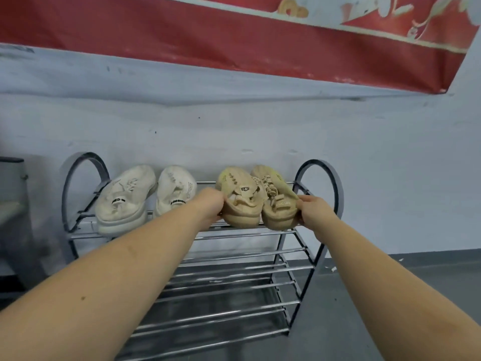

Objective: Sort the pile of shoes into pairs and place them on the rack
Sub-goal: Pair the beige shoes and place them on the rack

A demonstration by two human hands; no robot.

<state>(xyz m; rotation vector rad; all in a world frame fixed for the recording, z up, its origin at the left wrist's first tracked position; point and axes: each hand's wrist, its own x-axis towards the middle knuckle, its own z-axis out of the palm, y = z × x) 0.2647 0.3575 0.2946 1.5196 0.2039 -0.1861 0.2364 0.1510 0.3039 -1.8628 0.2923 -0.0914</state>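
Observation:
A metal shoe rack [260,285] with chrome bars stands against the wall. On its top shelf, a pair of white sneakers [125,201] lies at the left, heels toward me. To their right sits a pair of beige sneakers: the left beige shoe [239,201] and the right beige shoe [276,204] rest side by side on the bars. My left hand [210,207] grips the heel of the left beige shoe. My right hand [312,212] grips the heel side of the right beige shoe.
The rack's lower shelves hold nothing that I can see. A dark grey object [13,209] stands at the left edge. A red banner [234,37] hangs on the pale wall above. Grey floor [416,277] lies to the right of the rack.

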